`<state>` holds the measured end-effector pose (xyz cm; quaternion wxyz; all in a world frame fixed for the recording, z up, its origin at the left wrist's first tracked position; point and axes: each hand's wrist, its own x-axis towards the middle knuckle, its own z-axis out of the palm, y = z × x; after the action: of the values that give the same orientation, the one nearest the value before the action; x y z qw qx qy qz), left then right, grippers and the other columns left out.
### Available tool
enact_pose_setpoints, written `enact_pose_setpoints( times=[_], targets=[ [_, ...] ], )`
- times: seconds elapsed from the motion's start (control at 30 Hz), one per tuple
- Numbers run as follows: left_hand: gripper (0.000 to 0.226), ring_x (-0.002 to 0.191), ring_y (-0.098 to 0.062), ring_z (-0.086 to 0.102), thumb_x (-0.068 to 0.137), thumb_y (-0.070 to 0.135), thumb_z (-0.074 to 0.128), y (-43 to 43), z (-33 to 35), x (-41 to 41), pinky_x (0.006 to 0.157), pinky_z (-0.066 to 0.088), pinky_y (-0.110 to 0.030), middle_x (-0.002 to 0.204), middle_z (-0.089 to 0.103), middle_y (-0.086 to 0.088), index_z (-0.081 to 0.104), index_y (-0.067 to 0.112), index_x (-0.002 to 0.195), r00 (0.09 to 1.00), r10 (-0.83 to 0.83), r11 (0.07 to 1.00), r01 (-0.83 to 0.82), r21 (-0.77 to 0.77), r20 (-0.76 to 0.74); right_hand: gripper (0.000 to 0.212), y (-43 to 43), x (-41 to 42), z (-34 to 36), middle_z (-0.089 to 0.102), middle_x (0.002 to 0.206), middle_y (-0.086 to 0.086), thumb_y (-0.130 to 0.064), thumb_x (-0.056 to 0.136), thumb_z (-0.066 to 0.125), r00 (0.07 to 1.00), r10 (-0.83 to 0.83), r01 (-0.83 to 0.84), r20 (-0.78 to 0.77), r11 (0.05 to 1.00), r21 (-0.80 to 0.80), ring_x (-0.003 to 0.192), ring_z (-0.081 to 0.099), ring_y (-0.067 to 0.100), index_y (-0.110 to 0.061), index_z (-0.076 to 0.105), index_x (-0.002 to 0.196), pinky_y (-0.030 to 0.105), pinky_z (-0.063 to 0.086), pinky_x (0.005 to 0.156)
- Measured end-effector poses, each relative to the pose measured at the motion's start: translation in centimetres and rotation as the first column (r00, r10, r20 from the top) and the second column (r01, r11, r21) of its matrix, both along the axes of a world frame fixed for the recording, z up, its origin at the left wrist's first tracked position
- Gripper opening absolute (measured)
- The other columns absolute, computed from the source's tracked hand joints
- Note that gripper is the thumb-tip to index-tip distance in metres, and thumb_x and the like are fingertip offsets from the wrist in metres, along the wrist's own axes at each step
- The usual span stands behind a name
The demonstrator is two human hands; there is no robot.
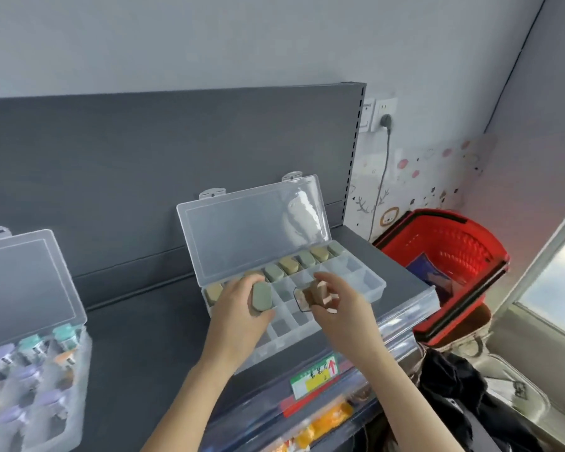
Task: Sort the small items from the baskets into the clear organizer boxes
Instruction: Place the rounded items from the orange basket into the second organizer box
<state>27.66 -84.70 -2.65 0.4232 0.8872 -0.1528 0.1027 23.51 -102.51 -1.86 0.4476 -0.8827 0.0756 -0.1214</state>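
Note:
A clear organizer box (371, 282) lies open on the dark shelf, its lid (252, 230) leaning back. Its far row holds several green and tan oval cases (289, 265). My left hand (238, 308) grips a grey-green oval case (261, 296) over the box's left compartments. My right hand (336, 305) pinches a tan-brown case (313, 293) above the middle compartments. The red basket (444, 256) stands to the right of the shelf, with a dark packet inside.
A second open clear box (30, 337) full of small capped bottles sits at the left of the shelf. The shelf's front edge carries a price label (317, 375). A wall socket with a cable (384, 122) is behind the basket. Dark cloth and a bag lie at lower right.

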Motion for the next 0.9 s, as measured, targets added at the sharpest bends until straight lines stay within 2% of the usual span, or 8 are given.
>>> enact_pose_setpoints(
  times=[0.13,0.3,0.4,0.53,0.63,0.8,0.9],
  targets=[
    [0.046,0.102,-0.005,0.051,0.075,0.022,0.078,-1.3,-0.7,1.4,0.084,0.040,-0.014,0.114,0.057,0.011,0.056,0.027,0.116,0.999,0.049,0.999,-0.049,0.019,-0.004,0.051,-0.9,2.0,-0.3,0.057,0.104,-0.011,-0.011,0.087,0.061,0.999,0.051,-0.051,-0.013,0.998,-0.031,0.092,0.059,0.009,-0.030,0.049,0.132,0.011,0.042,0.073],
    [0.057,0.114,-0.011,0.053,0.076,0.032,0.077,-2.1,-1.8,3.6,0.095,0.049,-0.029,0.125,0.057,0.009,0.052,0.023,0.127,0.997,0.073,0.990,-0.073,0.117,-0.001,0.046,-1.6,3.7,-0.5,0.059,0.095,-0.005,-0.013,0.087,0.066,0.998,0.050,-0.048,0.031,0.998,-0.047,0.083,0.058,0.012,-0.024,0.052,0.129,0.002,0.041,0.063],
    [0.058,0.116,-0.013,0.053,0.076,0.036,0.075,-2.6,-2.7,4.7,0.093,0.049,-0.027,0.127,0.057,0.008,0.051,0.025,0.128,0.997,0.073,0.985,-0.068,0.161,-0.027,0.042,-1.8,4.4,-0.4,0.055,0.100,-0.006,-0.013,0.086,0.066,0.998,0.047,-0.044,0.042,0.997,-0.066,0.082,0.053,0.010,-0.024,0.054,0.125,0.002,0.041,0.062],
    [0.053,0.105,-0.010,0.052,0.073,0.038,0.077,-2.7,-3.5,5.7,0.081,0.042,-0.017,0.119,0.060,0.008,0.054,0.025,0.119,0.996,0.085,0.979,-0.079,0.186,-0.024,0.045,-1.7,5.7,-0.6,0.056,0.107,-0.010,-0.013,0.086,0.066,0.997,0.056,-0.052,0.054,0.995,-0.080,0.091,0.053,0.009,-0.022,0.053,0.128,0.014,0.043,0.083],
    [0.054,0.101,-0.010,0.049,0.069,0.045,0.078,-2.7,-3.5,6.2,0.079,0.042,-0.019,0.115,0.058,0.008,0.054,0.025,0.113,0.995,0.100,0.969,-0.096,0.229,-0.010,0.043,-1.5,6.4,-1.1,0.056,0.102,-0.013,-0.013,0.085,0.067,0.995,0.074,-0.065,0.072,0.990,-0.126,0.090,0.053,0.008,-0.021,0.055,0.125,0.016,0.046,0.086],
    [0.062,0.112,-0.011,0.042,0.071,0.057,0.071,-2.4,-3.7,6.5,0.090,0.039,-0.024,0.122,0.050,0.009,0.055,0.023,0.119,0.997,0.081,0.915,-0.070,0.396,-0.011,0.043,-1.9,7.5,-1.9,0.054,0.097,-0.015,-0.016,0.084,0.069,0.992,0.090,-0.077,0.090,0.987,-0.143,0.086,0.053,0.007,-0.021,0.056,0.125,0.005,0.040,0.075],
    [0.065,0.115,-0.011,0.039,0.072,0.060,0.069,-2.1,-4.2,6.4,0.094,0.039,-0.025,0.125,0.048,0.009,0.054,0.024,0.124,0.995,0.089,0.912,-0.068,0.403,-0.034,0.043,-2.2,8.1,-2.0,0.054,0.091,-0.014,-0.018,0.083,0.071,0.989,0.123,-0.113,0.079,0.986,-0.123,0.080,0.053,0.005,-0.022,0.055,0.123,-0.001,0.039,0.063]
  ],
)
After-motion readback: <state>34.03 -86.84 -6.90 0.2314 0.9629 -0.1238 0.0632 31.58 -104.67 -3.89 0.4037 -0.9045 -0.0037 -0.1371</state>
